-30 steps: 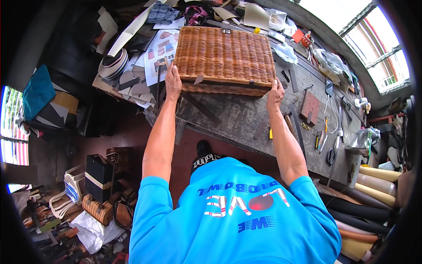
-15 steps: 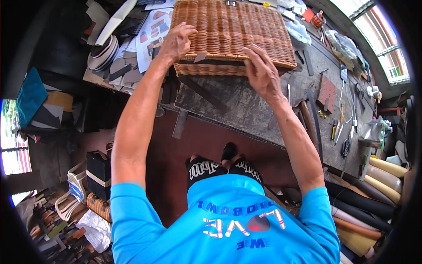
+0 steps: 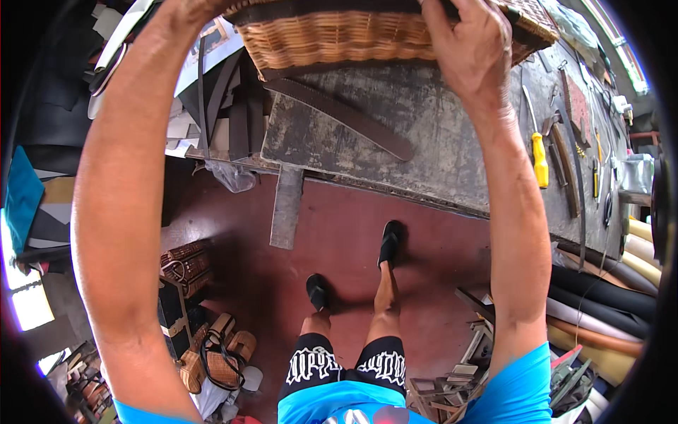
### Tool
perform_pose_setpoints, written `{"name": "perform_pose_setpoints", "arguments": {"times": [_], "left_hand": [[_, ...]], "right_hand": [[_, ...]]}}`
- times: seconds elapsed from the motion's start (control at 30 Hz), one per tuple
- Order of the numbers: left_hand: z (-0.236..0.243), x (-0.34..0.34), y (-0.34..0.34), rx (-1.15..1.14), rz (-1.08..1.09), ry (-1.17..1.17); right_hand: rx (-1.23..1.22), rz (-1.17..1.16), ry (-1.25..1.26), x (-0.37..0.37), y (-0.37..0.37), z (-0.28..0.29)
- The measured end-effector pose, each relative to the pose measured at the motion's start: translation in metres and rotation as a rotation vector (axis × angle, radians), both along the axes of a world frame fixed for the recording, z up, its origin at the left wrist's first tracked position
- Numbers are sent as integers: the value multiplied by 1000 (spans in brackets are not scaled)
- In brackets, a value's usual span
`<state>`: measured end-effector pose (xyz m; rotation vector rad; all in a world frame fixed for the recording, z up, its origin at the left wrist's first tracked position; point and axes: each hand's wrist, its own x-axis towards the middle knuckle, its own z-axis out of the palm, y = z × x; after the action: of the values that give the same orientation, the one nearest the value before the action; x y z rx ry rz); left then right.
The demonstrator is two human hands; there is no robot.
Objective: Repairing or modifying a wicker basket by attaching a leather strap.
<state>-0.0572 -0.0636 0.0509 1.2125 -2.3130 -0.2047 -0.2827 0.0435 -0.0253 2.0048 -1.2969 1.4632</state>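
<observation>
A brown wicker basket with dark leather trim stands at the top of the view on the worn workbench, its woven side facing me. My right hand is closed over the basket's upper edge toward the right, thumb and fingers bent around the trim. At the basket's upper left corner is my left hand, cut off by the picture's edge, so its fingers are hidden. A dark brown leather strap lies on the bench in front of the basket.
A yellow-handled screwdriver and a hammer lie right of my right forearm. Dark strips hang at the bench's left end. A wooden board juts out over the red floor. Small baskets stand lower left.
The view has shifted, and more of the basket's woven side shows. My right hand has closed over its edge. My left hand has mostly gone past the upper edge of the picture.
</observation>
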Motion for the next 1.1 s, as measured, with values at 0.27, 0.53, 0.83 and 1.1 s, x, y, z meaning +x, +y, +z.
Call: {"name": "perform_pose_setpoints", "arguments": {"times": [0.27, 0.53, 0.83, 1.1], "left_hand": [[-20, 10, -31, 451, -250, 639], [-31, 18, -46, 297, -175, 709], [-33, 16, -46, 206, -146, 671], [-27, 18, -45, 237, -151, 697]], "right_hand": [[119, -10, -139, 1, 3, -1], [57, -58, -105, 2, -2, -7], [-10, -68, -76, 0, -2, -10], [-99, -35, -107, 5, -6, -15]]}}
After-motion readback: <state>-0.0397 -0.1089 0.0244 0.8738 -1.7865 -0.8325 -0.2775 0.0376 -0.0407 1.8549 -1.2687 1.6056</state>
